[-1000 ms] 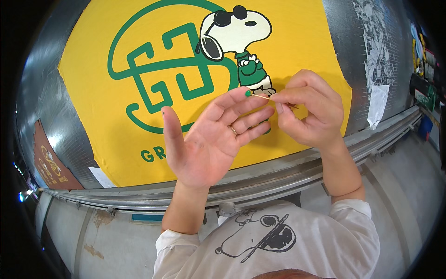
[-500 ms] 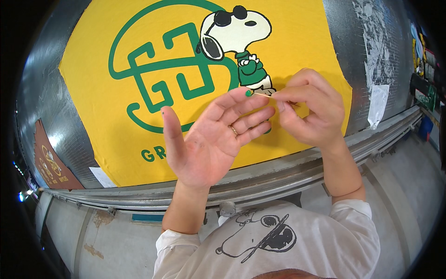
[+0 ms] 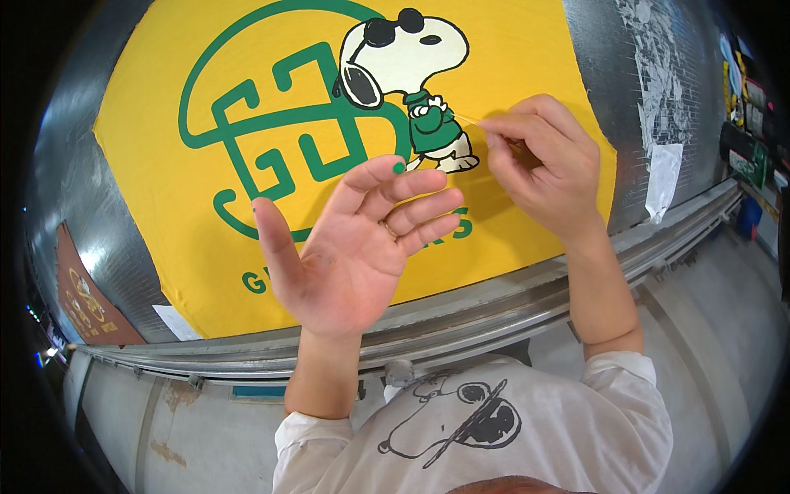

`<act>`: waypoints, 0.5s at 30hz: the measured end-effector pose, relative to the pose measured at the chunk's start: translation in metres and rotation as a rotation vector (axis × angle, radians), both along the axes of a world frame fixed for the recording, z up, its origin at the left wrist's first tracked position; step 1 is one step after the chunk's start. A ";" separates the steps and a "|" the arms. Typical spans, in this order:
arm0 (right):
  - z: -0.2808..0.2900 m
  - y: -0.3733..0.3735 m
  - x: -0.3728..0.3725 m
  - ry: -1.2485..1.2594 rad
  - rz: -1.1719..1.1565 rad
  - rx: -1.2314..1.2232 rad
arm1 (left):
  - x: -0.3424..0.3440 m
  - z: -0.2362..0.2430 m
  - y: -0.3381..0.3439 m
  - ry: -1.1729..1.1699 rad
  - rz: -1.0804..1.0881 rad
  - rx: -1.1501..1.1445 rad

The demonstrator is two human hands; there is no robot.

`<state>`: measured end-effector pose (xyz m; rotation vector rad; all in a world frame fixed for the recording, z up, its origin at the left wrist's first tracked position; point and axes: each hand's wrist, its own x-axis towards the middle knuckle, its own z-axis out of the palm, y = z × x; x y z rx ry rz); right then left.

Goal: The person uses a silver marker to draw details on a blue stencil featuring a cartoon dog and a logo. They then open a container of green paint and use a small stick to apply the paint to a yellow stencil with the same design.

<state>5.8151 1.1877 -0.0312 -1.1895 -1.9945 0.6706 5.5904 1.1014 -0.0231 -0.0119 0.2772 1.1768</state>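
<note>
My left hand (image 3: 350,263) is palm up over the yellow fabric (image 3: 527,49), fingers stretched and apart, with a ring on one finger. A small dab of green paint (image 3: 399,167) sits on its index fingertip. To the right, my right hand (image 3: 547,169) pinches a thin pale stick like a toothpick (image 3: 467,120) between thumb and index finger. The stick's tip is beside the green sweater of the printed cartoon dog (image 3: 443,51); I cannot tell if it touches the fabric. Large green line lettering (image 3: 304,136) lies left of the dog, partly behind my left hand.
The fabric lies on a dark, shiny table (image 3: 613,58) with a metal rail (image 3: 485,321) along its near edge. A brown printed piece (image 3: 99,305) is at the left. White scraps (image 3: 663,177) stick near the right side, and tools (image 3: 747,156) crowd the far right.
The stick has left the green dab on my left index fingertip and moved up to the printed dog's sweater. My left hand has shifted left, apart from my right hand.
</note>
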 end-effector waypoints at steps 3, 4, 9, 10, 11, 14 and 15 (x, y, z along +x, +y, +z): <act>-0.002 0.000 0.000 -0.009 0.000 0.017 | 0.000 0.000 0.000 -0.001 0.001 0.002; -0.002 0.001 0.000 -0.017 -0.001 0.026 | 0.000 0.000 0.000 0.001 0.001 0.002; -0.002 0.001 -0.001 -0.045 0.005 0.064 | 0.001 0.001 0.000 -0.004 0.009 -0.010; -0.003 0.001 -0.001 -0.044 0.001 0.063 | 0.001 0.001 0.000 -0.004 0.010 -0.013; -0.003 0.001 -0.001 -0.044 -0.003 0.062 | 0.001 0.001 0.000 -0.003 0.011 -0.016; -0.003 0.001 0.000 -0.050 0.009 0.071 | 0.001 0.003 0.000 0.004 0.012 -0.020; -0.003 0.001 0.000 -0.053 0.017 0.076 | 0.001 0.003 0.000 0.007 0.012 -0.019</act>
